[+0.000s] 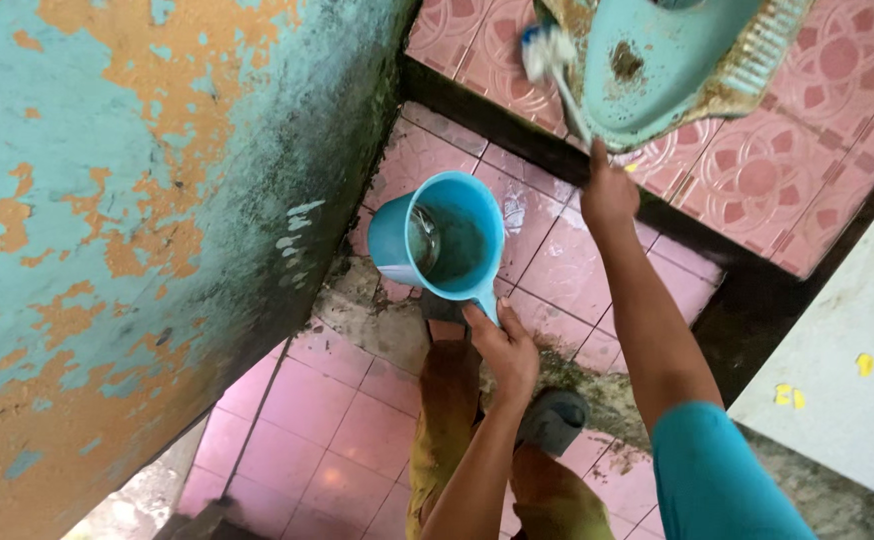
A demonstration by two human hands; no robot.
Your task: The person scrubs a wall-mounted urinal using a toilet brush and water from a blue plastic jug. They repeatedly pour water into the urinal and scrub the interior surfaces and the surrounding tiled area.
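The left hand (505, 350) holds a blue scoop (439, 235) by its handle, with the fingers (479, 322) closed around it. The scoop hangs in the air above the lower pink floor (337, 440), close to the peeling wall (137, 230), and it tilts a little toward the camera. The right hand (607, 190) is stretched forward and grips the handle of a brush (549, 55); its fingers are wrapped tight on it. The brush head touches the rim of the squat toilet (657, 60), which is set in the raised, patterned tile step (757, 180) beyond a dark edge.

I think the biggest risk is slipping. The lower tiles shine as if wet, and there is dark green growth along the wall foot and near the person's sandal (555, 418). With the body leaning forward and both hands busy, a slip would be hard to stop.

The scoop could also spill. It is held only at the end of its handle, and if the wrist turns while the other arm scrubs, the water may fall on the floor or on the trousers (447, 420). Hard scrubbing may also throw dirty drops back on the arm.

Containers: the scoop has water in it, I judge under half, clear with a reflection on the inner wall. The toilet bowl shows brown stains on its pale blue surface and along the ribbed footrest; whether water stands in it I cannot tell.
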